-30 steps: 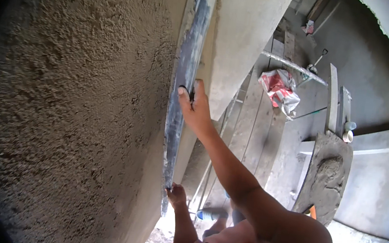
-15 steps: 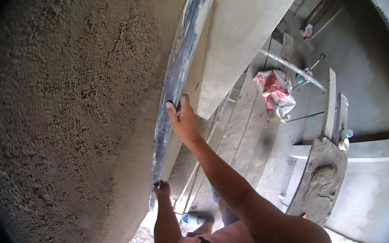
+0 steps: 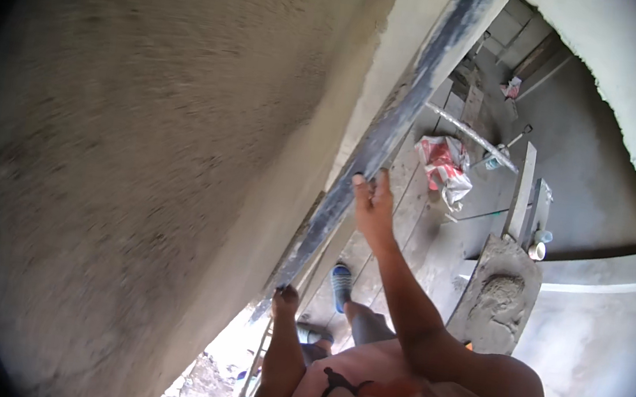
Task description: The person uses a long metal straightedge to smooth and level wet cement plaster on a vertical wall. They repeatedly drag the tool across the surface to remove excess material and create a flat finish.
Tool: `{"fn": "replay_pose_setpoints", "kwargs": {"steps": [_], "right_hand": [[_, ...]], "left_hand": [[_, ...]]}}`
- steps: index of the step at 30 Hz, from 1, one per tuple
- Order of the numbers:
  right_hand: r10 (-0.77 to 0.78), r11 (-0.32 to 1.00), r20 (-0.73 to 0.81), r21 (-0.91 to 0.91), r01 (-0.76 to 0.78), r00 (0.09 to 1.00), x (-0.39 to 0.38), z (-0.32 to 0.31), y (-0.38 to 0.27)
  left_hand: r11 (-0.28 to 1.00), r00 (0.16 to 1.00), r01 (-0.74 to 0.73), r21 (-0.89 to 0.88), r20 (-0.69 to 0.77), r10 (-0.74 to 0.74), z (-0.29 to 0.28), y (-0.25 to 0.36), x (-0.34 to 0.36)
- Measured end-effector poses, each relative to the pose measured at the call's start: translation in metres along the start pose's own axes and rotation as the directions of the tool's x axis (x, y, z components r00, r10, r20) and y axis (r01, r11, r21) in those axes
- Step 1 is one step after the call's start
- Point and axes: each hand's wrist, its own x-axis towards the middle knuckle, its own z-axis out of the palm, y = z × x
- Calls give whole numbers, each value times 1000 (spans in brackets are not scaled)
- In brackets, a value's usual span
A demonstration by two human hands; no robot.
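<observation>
A long grey straightedge (image 3: 394,125), smeared with plaster, slants along the edge of the plastered wall (image 3: 154,125). My right hand (image 3: 373,205) grips it about midway along its visible length, the thumb on its near face. Lower down, my left hand (image 3: 285,302) is closed round the bar near its bottom end. Some fingers of both hands are hidden behind the bar. The wall on the left is coated with brown-grey mortar, blurred here, with a smoother band toward its edge.
Scaffold planks (image 3: 401,235) lie beneath my sandalled feet (image 3: 340,286). On the right, a board (image 3: 468,310) carries a heap of wet mortar (image 3: 502,294). Farther off are a crumpled red-and-white bag (image 3: 444,166), a pale pole (image 3: 473,135) and a white cup (image 3: 537,251).
The straightedge has shifted right in view, along with both hands, and now leans more steeply to the right. The view has turned too, showing more of my feet. Both hands keep their hold.
</observation>
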Motion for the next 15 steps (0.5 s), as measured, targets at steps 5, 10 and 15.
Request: {"fn": "replay_pose_setpoints", "kwargs": {"steps": [5,10,15], "right_hand": [[-191,974,-104,-142,176,976,4,-44,-89],[-420,898,-191,-228,376,887,18,-79,-143],[-383,921,-195,-152,358,903,37,-110,-215]], "left_hand": [[998,985,7,56,174,-17,90,-49,-80],[955,853,275,107,432,-294,121,-63,-145],[776,967,-22,631,209,-143,111,-49,-228]]}}
